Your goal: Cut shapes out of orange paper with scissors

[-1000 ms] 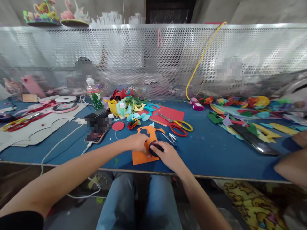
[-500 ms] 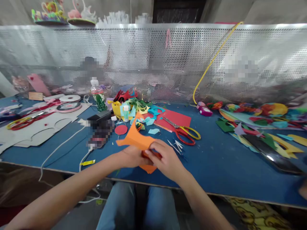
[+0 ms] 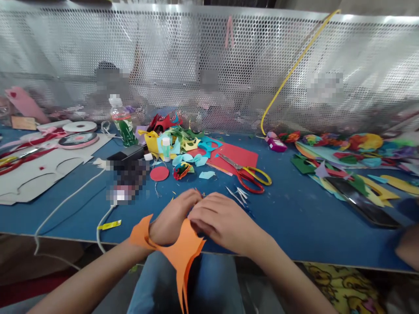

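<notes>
Orange paper (image 3: 178, 255), cut into curved, pointed shapes, hangs off the near edge of the blue table (image 3: 294, 218), above my jeans (image 3: 209, 283). My left hand (image 3: 173, 218) grips its upper part: one strip of the sheet curls around my wrist and the rest droops below the hand, points down. My right hand (image 3: 219, 220) lies just beside the left, touching it, with the fingers curled together and pressed toward the paper's top edge. Whether those fingers pinch the sheet or something small I cannot tell, because the back of the hand hides the tips.

Just beyond my knuckles a few thin silver slivers (image 3: 240, 194) lie on the table. Farther out are scissors (image 3: 250, 176) with red and yellow handles, blades resting on a red sheet (image 3: 235, 157). Left of them sit a red paper disc (image 3: 159, 173), a small multicoloured flower (image 3: 181, 170) and a heap of coloured scraps (image 3: 176, 139), with a glue stick (image 3: 166, 148) standing in it. A plastic bottle (image 3: 120, 120) stands farther left, near tape rolls (image 3: 80, 133) and grey card (image 3: 36, 174). A white cable (image 3: 65, 200) runs across the table and over its near edge. To the right lie more paper cut-outs (image 3: 343, 152) and a long dark strip (image 3: 360, 200). A perforated metal screen (image 3: 209, 65) closes off the far side, with a yellow cord (image 3: 294, 69) slanting across it. Another person's arm (image 3: 407, 248) rests at the far right edge.
</notes>
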Demonstrator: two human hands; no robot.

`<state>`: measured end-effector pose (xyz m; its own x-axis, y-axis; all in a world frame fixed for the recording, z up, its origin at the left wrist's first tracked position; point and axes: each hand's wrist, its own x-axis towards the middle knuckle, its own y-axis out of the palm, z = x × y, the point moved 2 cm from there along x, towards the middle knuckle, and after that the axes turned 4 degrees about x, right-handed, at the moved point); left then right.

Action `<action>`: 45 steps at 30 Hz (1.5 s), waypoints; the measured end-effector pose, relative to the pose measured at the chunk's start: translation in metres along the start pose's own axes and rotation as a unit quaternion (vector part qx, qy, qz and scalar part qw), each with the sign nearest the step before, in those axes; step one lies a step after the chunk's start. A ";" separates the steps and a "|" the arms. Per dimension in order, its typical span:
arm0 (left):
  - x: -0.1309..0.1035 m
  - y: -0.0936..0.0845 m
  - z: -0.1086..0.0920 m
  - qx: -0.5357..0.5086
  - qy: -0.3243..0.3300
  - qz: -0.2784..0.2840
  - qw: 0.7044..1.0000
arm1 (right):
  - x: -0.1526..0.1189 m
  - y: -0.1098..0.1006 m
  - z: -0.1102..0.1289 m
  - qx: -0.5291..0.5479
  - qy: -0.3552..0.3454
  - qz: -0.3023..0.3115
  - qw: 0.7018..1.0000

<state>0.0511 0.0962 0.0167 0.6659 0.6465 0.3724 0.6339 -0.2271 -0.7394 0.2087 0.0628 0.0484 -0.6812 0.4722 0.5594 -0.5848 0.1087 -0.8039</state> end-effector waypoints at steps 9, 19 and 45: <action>-0.003 -0.004 -0.006 0.041 0.016 0.070 0.997 | -0.007 0.006 0.017 -0.106 -0.055 -0.021 0.993; -0.001 -0.007 -0.025 -0.207 -0.118 -0.019 0.971 | -0.056 0.007 -0.003 0.244 0.387 -0.115 0.882; -0.040 -0.044 0.013 -0.061 -0.153 0.098 0.982 | -0.060 -0.002 -0.001 0.292 0.416 -0.080 0.858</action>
<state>-0.0092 0.0901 0.0270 0.6426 0.7656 0.0308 0.5604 -0.4422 -0.7002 0.2506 0.0352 0.0162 -0.1646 0.9790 0.1202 -0.9279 -0.1123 -0.3556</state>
